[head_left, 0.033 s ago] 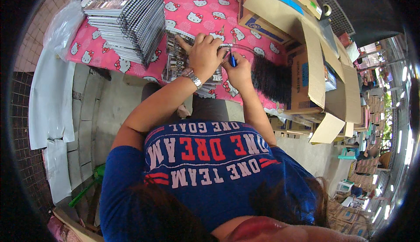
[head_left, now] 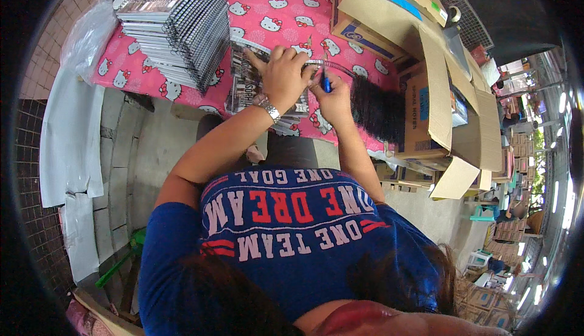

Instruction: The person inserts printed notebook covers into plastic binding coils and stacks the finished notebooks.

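Note:
A notebook (head_left: 245,86) with a dark photo-like cover lies on the pink table in front of me. My left hand (head_left: 285,76) is over it, fingers bent onto its right part and one finger stretched out to the left. A thin dark spiral coil (head_left: 338,66) curves away from the notebook's right edge. Close to that edge, my right hand (head_left: 334,100) is closed around a small blue-handled tool (head_left: 326,85), its dark end up against the coil. Exactly what kind of tool it is I cannot make out. More notebook edges show below the left wrist.
A tall stack of spiral-bound notebooks (head_left: 176,26) stands at the left. Right of my hands lies a heap of black coils (head_left: 378,110), beside an open cardboard box (head_left: 420,111). Another carton (head_left: 371,35) stands behind. Clear plastic (head_left: 91,41) hangs at the table's left edge.
The right hand and the blue-handled tool have shifted very slightly, and the tool's dark end now shows more upright. My left hand stays in place on the notebook.

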{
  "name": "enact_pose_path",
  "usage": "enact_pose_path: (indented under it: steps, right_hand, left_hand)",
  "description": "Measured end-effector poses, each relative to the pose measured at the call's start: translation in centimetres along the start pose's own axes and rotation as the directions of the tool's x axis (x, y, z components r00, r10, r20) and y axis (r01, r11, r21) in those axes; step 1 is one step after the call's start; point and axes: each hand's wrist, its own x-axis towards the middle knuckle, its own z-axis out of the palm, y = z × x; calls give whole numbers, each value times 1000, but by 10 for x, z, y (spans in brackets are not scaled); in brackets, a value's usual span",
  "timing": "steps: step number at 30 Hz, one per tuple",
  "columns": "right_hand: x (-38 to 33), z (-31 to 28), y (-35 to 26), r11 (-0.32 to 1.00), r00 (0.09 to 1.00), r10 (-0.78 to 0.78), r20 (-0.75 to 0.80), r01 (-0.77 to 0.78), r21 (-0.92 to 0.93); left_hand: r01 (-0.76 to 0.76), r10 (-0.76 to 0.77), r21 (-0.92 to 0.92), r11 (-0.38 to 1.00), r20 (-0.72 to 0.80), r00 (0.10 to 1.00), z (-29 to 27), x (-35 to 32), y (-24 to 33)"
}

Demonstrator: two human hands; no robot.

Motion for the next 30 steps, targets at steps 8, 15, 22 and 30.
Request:
enact_pose_path:
  steps: [8,15,22,30]
  right_hand:
    - [-43,12,147,984,984,173,-44,-175,-37]
    - [-19,18,176,777,978,-17,-208,-118,-619]
    - [3,-20,169,703,966,203,159,-31,-711]
    - [21,-45,26,936,714,-111,691,-159,315]
  left_hand:
    - [-74,78,-72,995,45,996,-6,0,-13]
    - [-191,226,-139,972,313,923,-26,5,-36]
    - [-252,387,-359,899,378,841,-24,11,-45]
    - [-257,455,-439,861,437,776,-36,14,-41]
